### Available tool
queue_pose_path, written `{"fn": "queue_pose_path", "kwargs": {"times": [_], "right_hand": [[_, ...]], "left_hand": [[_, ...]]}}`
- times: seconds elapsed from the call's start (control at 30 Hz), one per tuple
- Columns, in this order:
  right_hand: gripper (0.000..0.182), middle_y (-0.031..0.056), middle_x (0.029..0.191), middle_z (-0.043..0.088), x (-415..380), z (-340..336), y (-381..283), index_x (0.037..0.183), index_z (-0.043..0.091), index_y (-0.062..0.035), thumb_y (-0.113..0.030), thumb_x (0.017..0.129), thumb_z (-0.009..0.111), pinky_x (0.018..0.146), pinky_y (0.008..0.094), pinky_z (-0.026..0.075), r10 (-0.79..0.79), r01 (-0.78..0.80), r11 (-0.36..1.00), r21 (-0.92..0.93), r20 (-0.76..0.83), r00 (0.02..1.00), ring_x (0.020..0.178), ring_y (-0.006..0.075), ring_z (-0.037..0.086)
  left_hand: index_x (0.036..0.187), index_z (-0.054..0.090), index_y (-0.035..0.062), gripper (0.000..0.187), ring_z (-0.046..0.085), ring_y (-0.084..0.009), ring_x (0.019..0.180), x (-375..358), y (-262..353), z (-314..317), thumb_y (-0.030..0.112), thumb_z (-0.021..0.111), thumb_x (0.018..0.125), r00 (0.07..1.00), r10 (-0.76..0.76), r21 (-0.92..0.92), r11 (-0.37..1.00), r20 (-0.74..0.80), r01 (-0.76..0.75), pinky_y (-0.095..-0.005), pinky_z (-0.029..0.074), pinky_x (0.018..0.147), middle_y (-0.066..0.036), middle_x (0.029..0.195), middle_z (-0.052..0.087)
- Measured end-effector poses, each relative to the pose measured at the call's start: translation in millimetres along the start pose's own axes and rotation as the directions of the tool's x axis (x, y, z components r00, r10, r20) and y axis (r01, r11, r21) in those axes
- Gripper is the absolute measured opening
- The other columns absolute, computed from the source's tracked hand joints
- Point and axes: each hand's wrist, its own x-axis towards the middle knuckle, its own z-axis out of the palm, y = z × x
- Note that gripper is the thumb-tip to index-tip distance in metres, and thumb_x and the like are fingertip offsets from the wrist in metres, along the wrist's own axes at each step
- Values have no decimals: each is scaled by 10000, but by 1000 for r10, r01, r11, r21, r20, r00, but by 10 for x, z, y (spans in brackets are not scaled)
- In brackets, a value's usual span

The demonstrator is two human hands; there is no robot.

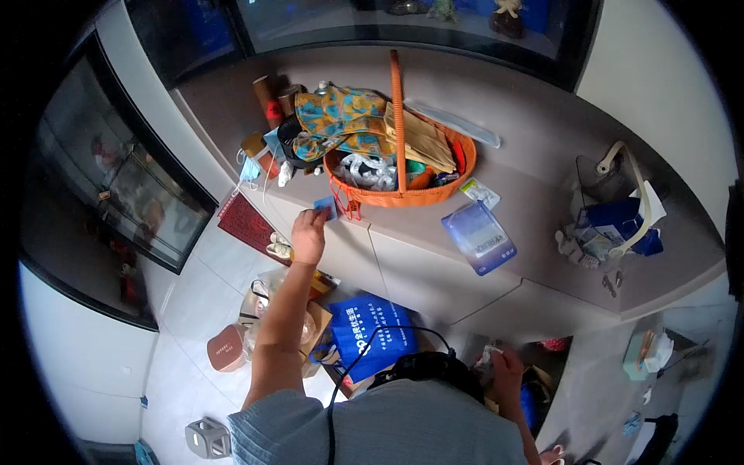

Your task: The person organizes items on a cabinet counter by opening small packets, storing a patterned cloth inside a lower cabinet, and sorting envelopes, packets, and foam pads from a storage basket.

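Note:
My left hand (310,226) reaches to the counter's front edge, its fingers closed on a small blue card-like packet (325,208). Just right of it, red cords (349,208) hang down from an orange woven basket (372,194). The basket holds a brown paper bag (422,138), crumpled plastic bags and other items. Low on the right, my right hand (508,366) is pinched round a crumpled whitish piece (488,356), whose kind I cannot tell. It is beside the open lower part of the cabinet, partly hidden by my body.
A patterned cloth (341,116) lies left of the basket. On the counter's right are a purple-blue package (478,238) and a clear bin (577,201) with a pale handle. Below stand a blue shopping bag (380,329), a pinkish box (227,349) and a grey stool (208,439).

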Motion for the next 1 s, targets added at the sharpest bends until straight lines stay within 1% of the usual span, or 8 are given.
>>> {"fn": "queue_pose_path", "kwargs": {"times": [0.13, 0.17, 0.23, 0.33, 0.6, 0.7, 0.93, 1.0], "right_hand": [[168, 104, 849, 660, 8, 31, 99, 949, 615, -12, -119, 910, 491, 645, 310, 514, 90, -93, 977, 191, 22, 996, 749, 187, 620], [168, 104, 849, 660, 6, 36, 83, 949, 615, -12, -119, 910, 491, 645, 310, 514, 92, -96, 977, 190, 31, 995, 749, 187, 620], [180, 109, 840, 662, -15, 41, -18, 959, 617, -7, -120, 907, 488, 638, 316, 511, 198, -201, 963, 180, 38, 980, 748, 188, 620], [196, -27, 684, 585, 28, 65, -19, 867, 650, -53, -181, 928, 515, 495, 231, 353, 5, -11, 994, 107, 62, 998, 553, 36, 446], [201, -37, 673, 550, -1, 159, -285, 879, 647, -64, -205, 931, 514, 506, 221, 352, 2, -7, 996, 87, 48, 999, 562, 38, 441], [212, -15, 737, 589, -52, 49, -255, 920, 653, -53, -215, 929, 518, 546, 227, 365, 62, -65, 994, 84, 42, 997, 603, 43, 455], [175, 48, 796, 640, -90, 78, -244, 897, 634, -7, -147, 897, 530, 589, 242, 443, 100, -97, 990, 98, -22, 995, 657, 93, 556], [172, 39, 789, 636, -102, 85, -274, 902, 635, -9, -143, 898, 529, 579, 236, 434, 102, -98, 989, 108, -33, 994, 653, 85, 548]], "left_hand": [[1000, 641, 34, 173, 639, -314, 766, -4, -79, -53, 16, 551, 854, 899, -362, -233, 922, -245, 308, -349, 524, 678, -98, 872, 656], [1011, 628, 9, 158, 649, -273, 791, -34, -158, -7, 33, 548, 877, 774, -631, -627, 622, -48, 468, -334, 531, 699, -94, 894, 659], [1069, 570, -54, 198, 651, -187, 861, -65, -158, -70, 70, 509, 927, 582, -725, -898, -119, 370, 423, -312, 537, 767, -100, 967, 648], [1130, 532, -49, 234, 653, -219, 895, -56, -51, -242, 56, 475, 928, 542, -692, -857, -228, 477, 463, -328, 527, 807, -125, 1018, 639], [1170, 510, -48, 270, 651, -244, 935, 8, 90, -395, 44, 442, 926, 573, -648, -856, -277, 502, 437, -347, 522, 816, -134, 1057, 630], [1110, 546, -6, 207, 657, -234, 907, 44, 116, -400, 59, 481, 924, 640, -689, -937, -190, 339, 292, -323, 529, 783, -108, 1024, 640], [1059, 577, -24, 185, 634, -150, 842, 458, 612, -804, 110, 541, 936, 771, -636, -978, 130, 43, 161, -268, 522, 763, -68, 959, 634], [1051, 574, -32, 170, 609, -128, 850, 518, 765, -851, 83, 553, 927, 837, -545, -914, 364, -54, 178, -244, 492, 781, -66, 958, 628]]}}
